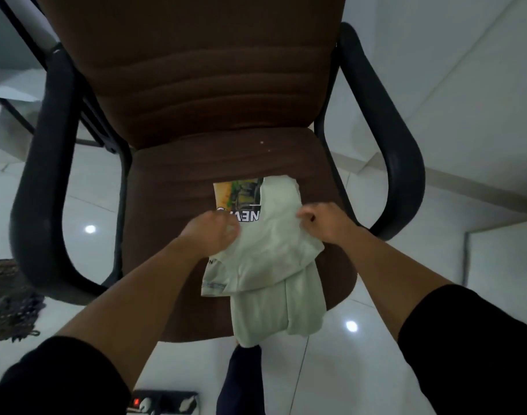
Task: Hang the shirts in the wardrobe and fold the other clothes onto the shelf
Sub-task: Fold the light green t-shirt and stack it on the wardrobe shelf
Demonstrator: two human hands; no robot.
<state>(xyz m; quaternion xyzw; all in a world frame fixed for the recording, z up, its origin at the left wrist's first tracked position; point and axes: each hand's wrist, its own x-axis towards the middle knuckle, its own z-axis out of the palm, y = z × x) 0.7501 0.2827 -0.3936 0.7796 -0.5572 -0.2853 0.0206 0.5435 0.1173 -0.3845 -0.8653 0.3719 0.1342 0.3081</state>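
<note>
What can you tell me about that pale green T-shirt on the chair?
The pale green T-shirt looks like soft cotton, partly folded, with a colourful printed picture and upside-down lettering showing at its far end. It lies on the brown chair seat, its near end hanging over the front edge. The left hand and right hand each grip a side.

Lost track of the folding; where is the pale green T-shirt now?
In the head view, the pale green T-shirt lies mid-frame on the brown chair seat, gripped by both hands.
</note>
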